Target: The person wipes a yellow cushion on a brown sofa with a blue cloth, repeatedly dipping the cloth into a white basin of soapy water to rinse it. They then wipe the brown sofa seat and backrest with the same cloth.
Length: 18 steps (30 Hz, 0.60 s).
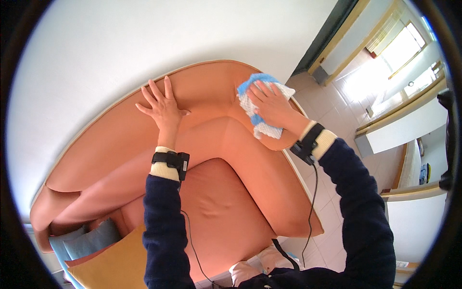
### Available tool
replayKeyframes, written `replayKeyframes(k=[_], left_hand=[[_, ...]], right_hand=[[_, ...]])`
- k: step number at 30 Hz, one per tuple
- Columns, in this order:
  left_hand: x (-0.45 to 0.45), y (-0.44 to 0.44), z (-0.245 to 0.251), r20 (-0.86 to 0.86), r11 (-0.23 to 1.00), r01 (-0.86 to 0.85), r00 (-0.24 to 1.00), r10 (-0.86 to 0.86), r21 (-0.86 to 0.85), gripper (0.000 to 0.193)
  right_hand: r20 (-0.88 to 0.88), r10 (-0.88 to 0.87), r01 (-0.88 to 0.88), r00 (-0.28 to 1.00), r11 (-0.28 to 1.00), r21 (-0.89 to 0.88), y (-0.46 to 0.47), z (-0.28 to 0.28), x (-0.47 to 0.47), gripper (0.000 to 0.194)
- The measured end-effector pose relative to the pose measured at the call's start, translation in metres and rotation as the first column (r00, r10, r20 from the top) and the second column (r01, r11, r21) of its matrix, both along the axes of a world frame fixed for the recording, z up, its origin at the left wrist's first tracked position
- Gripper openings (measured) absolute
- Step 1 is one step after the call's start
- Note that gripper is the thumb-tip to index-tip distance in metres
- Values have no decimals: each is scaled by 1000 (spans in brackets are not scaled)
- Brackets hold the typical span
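An orange sofa (202, 88) with a padded backrest and armrest stretches before me. My left hand (162, 106) lies with fingers spread on top of the backrest and holds nothing. Under my right hand (270, 104) is a blue and white textured cloth (269, 130), pressed flat against the sofa's corner where the back meets the armrest. Part of the cloth is hidden by the palm. A seat cushion (220, 209) of the same orange lies below, with small creases in its surface.
A white wall (173, 32) runs behind the sofa. Blue-grey cushions (92, 240) and a mustard-yellow cushion (112, 260) lie at lower left. Thin black cables (316, 195) hang from both wrist straps. Tiled floor (325, 104) and a doorway are on the right.
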<state>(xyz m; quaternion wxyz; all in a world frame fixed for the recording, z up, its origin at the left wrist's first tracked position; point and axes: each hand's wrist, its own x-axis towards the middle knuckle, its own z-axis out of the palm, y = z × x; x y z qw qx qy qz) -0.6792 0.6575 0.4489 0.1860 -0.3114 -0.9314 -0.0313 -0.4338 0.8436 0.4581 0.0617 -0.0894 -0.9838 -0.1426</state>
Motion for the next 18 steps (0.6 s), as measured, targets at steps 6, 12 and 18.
replayKeyframes(k=[6,12,18], left_hand=[[-1,2,-2,35,999,-29,999,30,-32,125],[2,0,7,106,1000,-10,994,13,-28,124],[5,1,10,74,998,-27,997,31,-49,127]], right_hand=[[-182,-154,133,971,983,-126,12,-13,-80,66],[-11,-61,61,998,998,-21,4,6,15,55],[32,-155,159,987,955,-249,-27,24,132,57]])
